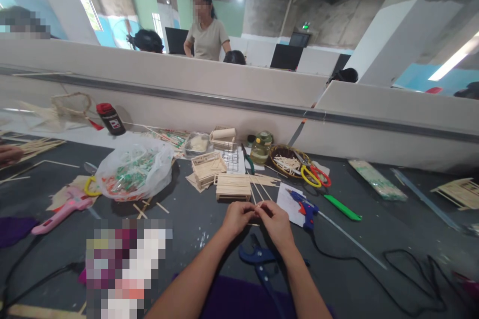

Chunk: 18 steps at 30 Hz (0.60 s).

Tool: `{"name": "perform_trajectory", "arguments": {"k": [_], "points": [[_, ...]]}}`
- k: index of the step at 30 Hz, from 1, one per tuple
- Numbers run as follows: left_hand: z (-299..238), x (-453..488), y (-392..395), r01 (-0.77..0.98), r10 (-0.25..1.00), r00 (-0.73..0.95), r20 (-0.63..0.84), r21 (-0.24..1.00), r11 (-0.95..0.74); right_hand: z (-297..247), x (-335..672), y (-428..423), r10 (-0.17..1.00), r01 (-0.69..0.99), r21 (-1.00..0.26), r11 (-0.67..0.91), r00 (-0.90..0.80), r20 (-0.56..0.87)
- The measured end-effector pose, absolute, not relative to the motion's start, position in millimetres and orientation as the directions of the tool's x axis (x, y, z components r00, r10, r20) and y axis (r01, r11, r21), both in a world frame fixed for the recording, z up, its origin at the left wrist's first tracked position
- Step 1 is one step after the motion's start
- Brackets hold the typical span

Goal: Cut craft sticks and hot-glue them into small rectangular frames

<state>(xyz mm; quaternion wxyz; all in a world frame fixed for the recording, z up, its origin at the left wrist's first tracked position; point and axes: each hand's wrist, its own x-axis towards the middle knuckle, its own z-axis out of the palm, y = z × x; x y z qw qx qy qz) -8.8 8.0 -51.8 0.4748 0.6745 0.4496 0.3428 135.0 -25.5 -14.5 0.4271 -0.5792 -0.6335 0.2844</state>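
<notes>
My left hand (239, 217) and my right hand (272, 217) meet over the near side of the desk, thumbs and fingertips pinched together. What they pinch is too small and too covered to make out; a thin pale edge shows just under the fingers. Right behind them stands a small box-like piece made of wooden sticks (233, 187), with loose thin sticks (265, 190) beside it. Below my wrists lies a blue hand cutter (258, 255) with its jaws apart. A blue glue gun (307, 209) rests on white paper to the right of my right hand.
Left lies a plastic bag of coloured sticks (136, 172) and a pink glue gun (65, 212). Behind are a stick tray (207, 168), a glass jar (262, 147), a basket (275, 152) and scissors (314, 177). A green cutter (342, 208) and black cable (359, 259) lie right. Another person's hand (9, 153) is far left.
</notes>
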Motion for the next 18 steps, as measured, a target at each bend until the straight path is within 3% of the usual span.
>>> {"name": "perform_trajectory", "arguments": {"k": [8, 18], "points": [[-59.0, -9.4, 12.7, 0.26, 0.92, 0.388, 0.056, 0.951, -0.167, -14.3, 136.0, -24.7, 0.961, 0.565, -0.79, 0.239, -0.022, 0.275], [-70.6, -9.3, 14.4, 0.249, 0.913, 0.399, 0.087, 0.948, -0.2, -26.5, 145.9, -14.6, 0.978, 0.473, -0.862, 0.184, -0.004, 0.207]]}}
